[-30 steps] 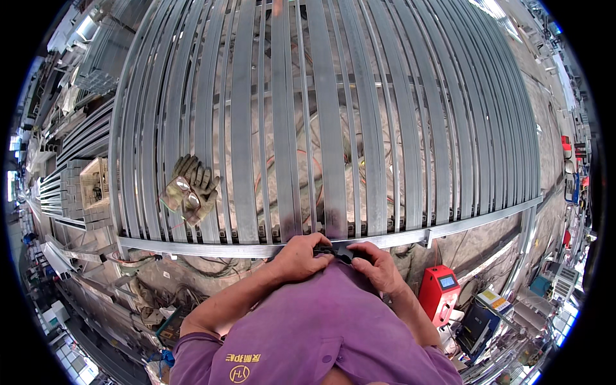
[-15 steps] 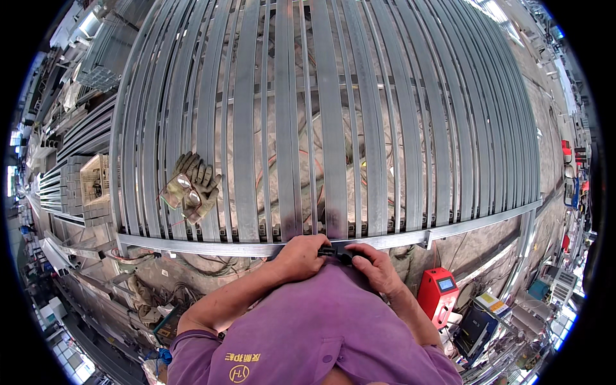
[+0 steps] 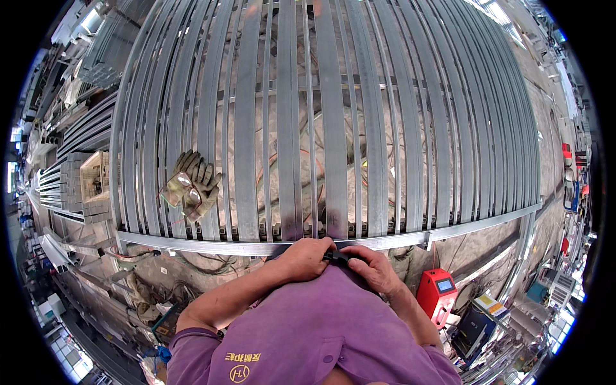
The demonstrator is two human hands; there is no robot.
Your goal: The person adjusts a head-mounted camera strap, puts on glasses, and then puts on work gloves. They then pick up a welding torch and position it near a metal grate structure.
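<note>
At my waist, close to the frame's front rail, both hands meet on a small black piece that looks like a belt buckle (image 3: 336, 256). My left hand (image 3: 307, 258) closes round its left end, with the fingers curled. From the other side my right hand (image 3: 375, 266) pinches its right end between thumb and fingers. Much of the buckle is hidden by the fingers. Beyond it lies a rack of long grey metal bars (image 3: 246, 128). A pair of dirty work gloves (image 3: 204, 183) rests on the bars at left, with glasses (image 3: 187, 186) on top.
The metal front rail (image 3: 199, 246) crosses just ahead of my body. A red machine with a small screen (image 3: 437, 296) stands on the floor at right, beside a dark box (image 3: 475, 330). At left are a crate (image 3: 95, 178) and stacked metal tubes. Cables trail beneath the rack.
My left hand has shifted slightly right, closer to my right hand, and less of the black buckle shows between them. The gloves and glasses stay put.
</note>
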